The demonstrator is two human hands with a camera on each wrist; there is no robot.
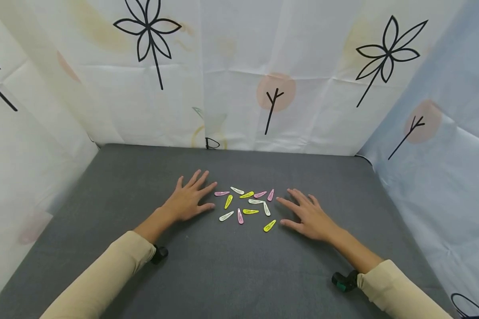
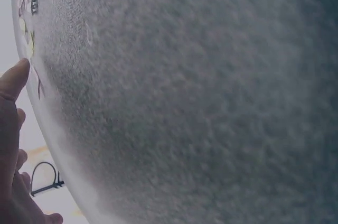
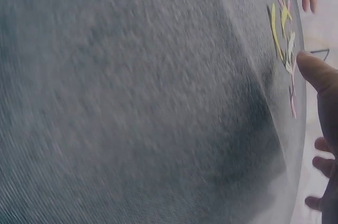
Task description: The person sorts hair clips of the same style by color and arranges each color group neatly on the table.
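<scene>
Twelve small hair clips [image 1: 250, 212] in pink, white and yellow lie scattered on a gray table [image 1: 207, 270], between a person's left hand [image 1: 187, 201] and right hand [image 1: 309, 217]. Both hands are empty, fingers spread. The nearest yellow clip [image 1: 269, 226] lies just left of the right thumb, the closer hand, its length slanting from near left to far right. Both wrist views show clips blurred, bunched at the edge, and crop the hands.
</scene>
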